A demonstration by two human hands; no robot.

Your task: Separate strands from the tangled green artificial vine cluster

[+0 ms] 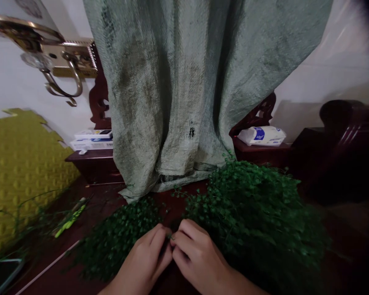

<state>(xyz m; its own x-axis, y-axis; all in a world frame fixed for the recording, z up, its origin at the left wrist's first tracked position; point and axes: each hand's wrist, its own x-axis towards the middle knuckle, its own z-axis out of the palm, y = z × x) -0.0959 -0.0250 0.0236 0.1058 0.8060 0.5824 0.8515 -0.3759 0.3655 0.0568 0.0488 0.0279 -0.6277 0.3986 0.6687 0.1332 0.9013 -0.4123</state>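
Observation:
My left hand (147,256) and my right hand (197,252) meet at the fingertips, low in the middle of the view. Both have their fingers curled in a pinch. A tiny bit of green shows between the fingertips, probably part of a plant sprig; most of what they hold is hidden. Left of my hands lies a smaller heap of small-leaved green plant sprigs (110,241). A larger heap of the same greenery (258,205) spreads to the right, close beside my right hand. Both heaps rest on a dark red wooden surface (100,200).
A grey-green woven sack (184,82) hangs behind the heaps. Small boxes (92,141) and a tissue pack (261,135) stand on wooden ledges. Lying at left are a bright green-handled tool (69,221), loose stems and a pale stick (49,268), near a yellow foam mat (21,172).

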